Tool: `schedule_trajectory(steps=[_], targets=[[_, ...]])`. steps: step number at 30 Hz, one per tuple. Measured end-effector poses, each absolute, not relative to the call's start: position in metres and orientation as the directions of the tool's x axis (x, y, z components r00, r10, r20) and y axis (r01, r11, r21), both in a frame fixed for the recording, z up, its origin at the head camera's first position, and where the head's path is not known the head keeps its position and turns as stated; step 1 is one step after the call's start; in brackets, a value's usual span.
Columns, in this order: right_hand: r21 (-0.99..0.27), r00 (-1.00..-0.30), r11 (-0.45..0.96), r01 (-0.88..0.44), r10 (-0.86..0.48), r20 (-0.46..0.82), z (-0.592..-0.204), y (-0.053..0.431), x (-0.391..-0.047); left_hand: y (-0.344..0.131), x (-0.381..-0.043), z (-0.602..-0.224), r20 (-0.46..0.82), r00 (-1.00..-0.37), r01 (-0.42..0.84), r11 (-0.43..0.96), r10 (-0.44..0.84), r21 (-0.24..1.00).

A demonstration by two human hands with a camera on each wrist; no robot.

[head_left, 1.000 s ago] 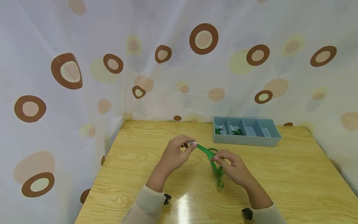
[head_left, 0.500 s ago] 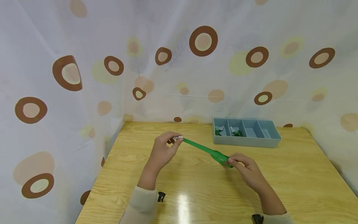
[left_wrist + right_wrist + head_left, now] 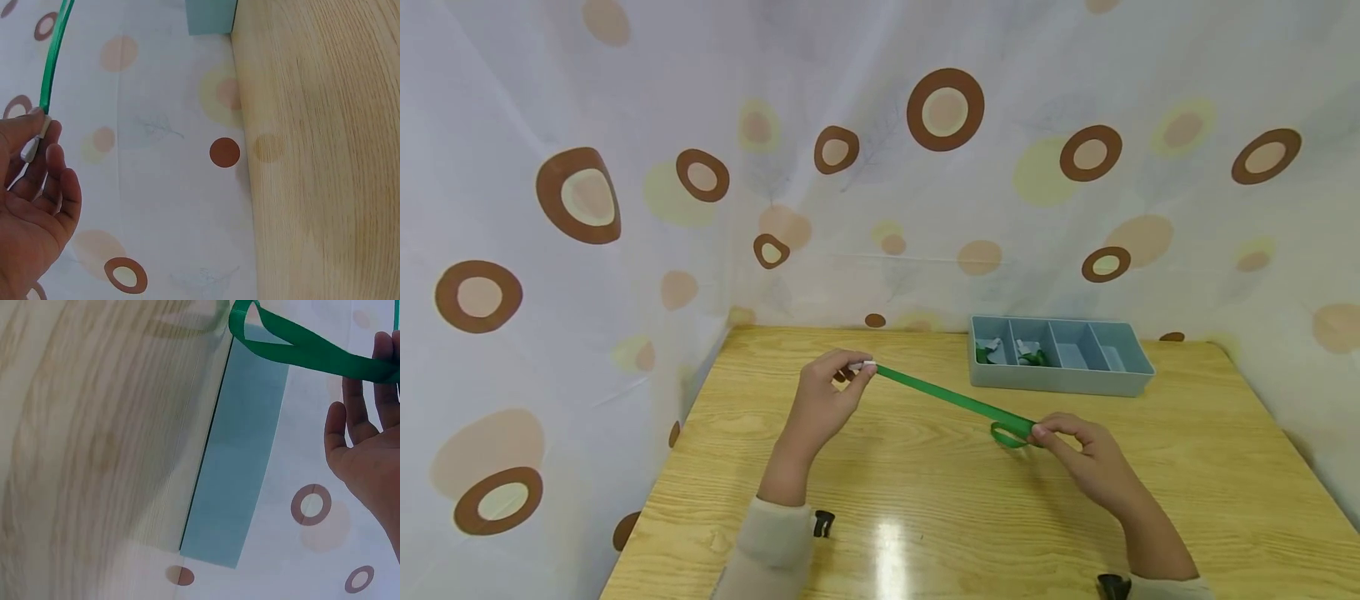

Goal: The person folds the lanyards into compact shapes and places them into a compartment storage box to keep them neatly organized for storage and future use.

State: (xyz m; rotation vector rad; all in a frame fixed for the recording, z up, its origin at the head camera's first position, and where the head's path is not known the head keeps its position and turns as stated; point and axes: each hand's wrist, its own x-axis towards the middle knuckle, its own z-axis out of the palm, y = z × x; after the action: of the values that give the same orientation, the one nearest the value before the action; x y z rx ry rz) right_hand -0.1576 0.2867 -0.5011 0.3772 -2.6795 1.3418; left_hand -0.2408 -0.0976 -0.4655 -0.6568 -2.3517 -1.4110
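Observation:
A green ribbon (image 3: pixel 947 395) stretches taut above the table, slanting down from left to right. My left hand (image 3: pixel 820 404) pinches its white end piece (image 3: pixel 29 150) between thumb and fingers. At the other side, my right hand (image 3: pixel 1093 465) pinches the ribbon between thumb and forefinger. A loop of spare ribbon (image 3: pixel 300 350) hangs out past the right fingers, over the table in the head view. Part of the white piece is hidden by the left fingertips.
Toward the back right of the wooden table (image 3: pixel 925 517) stands a blue-grey divided tray (image 3: pixel 1056 377). Its two left compartments hold green and white pieces (image 3: pixel 1033 356). A patterned curtain (image 3: pixel 865 275) hangs behind the table and along its sides.
My hands have moved apart, the left one leftward and the right one rightward. The tangled ribbon between them has been drawn out straight, leaving a small loop by the right hand.

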Motion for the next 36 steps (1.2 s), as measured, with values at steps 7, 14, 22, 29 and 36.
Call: schedule_trajectory(steps=[7, 14, 22, 29, 36], targets=[[-0.764, -0.962, 0.585, -0.271, -0.148, 0.228, -0.501, 0.303, -0.155, -0.110, -0.244, -0.464, 0.498, -0.850, 0.522, 0.414, 0.174, 0.746], [-0.767, -0.972, 0.598, -0.232, -0.107, 0.210, -0.499, 0.318, -0.149, -0.121, -0.245, -0.463, 0.490, -0.862, 0.494, 0.427, 0.128, 0.757], [-0.754, -0.979, 0.632, -0.180, -0.042, 0.199, -0.502, 0.340, -0.144, -0.130, -0.244, -0.464, 0.466, -0.881, 0.452, 0.451, 0.089, 0.769], [-0.771, -0.983, 0.624, -0.132, 0.015, 0.181, -0.506, 0.358, -0.140, -0.137, -0.243, -0.464, 0.467, -0.881, 0.445, 0.453, 0.069, 0.772], [-0.772, -0.985, 0.625, -0.115, 0.029, 0.170, -0.506, 0.370, -0.136, -0.142, -0.243, -0.465, 0.457, -0.887, 0.433, 0.461, 0.064, 0.775]])
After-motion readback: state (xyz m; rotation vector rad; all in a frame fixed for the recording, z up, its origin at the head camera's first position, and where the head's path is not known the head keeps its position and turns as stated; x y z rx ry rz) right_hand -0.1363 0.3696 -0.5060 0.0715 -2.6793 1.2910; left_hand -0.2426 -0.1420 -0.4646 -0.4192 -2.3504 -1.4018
